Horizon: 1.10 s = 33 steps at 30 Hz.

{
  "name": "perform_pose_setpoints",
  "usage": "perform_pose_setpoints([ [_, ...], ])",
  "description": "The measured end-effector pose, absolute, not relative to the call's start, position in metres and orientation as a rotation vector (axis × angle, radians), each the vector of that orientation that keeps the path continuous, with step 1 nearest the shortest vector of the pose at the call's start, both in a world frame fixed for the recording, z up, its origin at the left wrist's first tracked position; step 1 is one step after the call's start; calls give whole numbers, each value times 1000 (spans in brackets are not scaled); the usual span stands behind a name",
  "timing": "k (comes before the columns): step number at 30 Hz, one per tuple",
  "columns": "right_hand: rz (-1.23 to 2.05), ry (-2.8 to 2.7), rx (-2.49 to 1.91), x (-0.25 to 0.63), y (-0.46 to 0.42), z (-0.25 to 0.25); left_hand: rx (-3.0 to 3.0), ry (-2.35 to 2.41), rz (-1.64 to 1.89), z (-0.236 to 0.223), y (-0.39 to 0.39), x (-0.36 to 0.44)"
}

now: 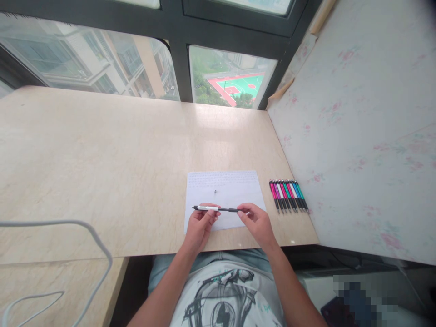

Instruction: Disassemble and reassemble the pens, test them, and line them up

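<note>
Both my hands hold one pen (215, 209) level above a sheet of paper (225, 188) on the beige tabletop (119, 172). My left hand (200, 225) pinches the pen's white barrel end. My right hand (256, 221) pinches its black end. The paper carries faint handwriting along its top and a tiny dark speck (215, 192) near its middle, too small to name.
A row of several pens (289, 195) with pink, green, white and blue barrels lies to the right of the paper, near the floral wall (357, 136). A white cable (68, 254) loops over the table's near left. Windows (231, 81) run along the far edge.
</note>
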State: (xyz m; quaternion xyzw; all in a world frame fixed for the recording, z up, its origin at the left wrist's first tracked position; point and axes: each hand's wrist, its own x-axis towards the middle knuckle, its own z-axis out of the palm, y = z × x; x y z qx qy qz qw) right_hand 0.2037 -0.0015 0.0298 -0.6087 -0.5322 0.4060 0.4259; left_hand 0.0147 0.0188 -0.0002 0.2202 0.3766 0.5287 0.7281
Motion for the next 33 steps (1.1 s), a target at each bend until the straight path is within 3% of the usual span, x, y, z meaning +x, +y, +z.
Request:
perform_pose_setpoints([
  [10, 986, -1495, -1427, 180, 5, 25, 473, 829, 1139, 5, 18, 15],
  [25, 461, -2003, -1801, 143, 77, 9, 404, 786, 1201, -1, 19, 15],
  [29, 517, -1964, -1740, 146, 74, 7, 400, 788, 1205, 1, 19, 15],
  [33, 853, -1580, -1570, 165, 50, 8, 402, 790, 1216, 3, 19, 15],
])
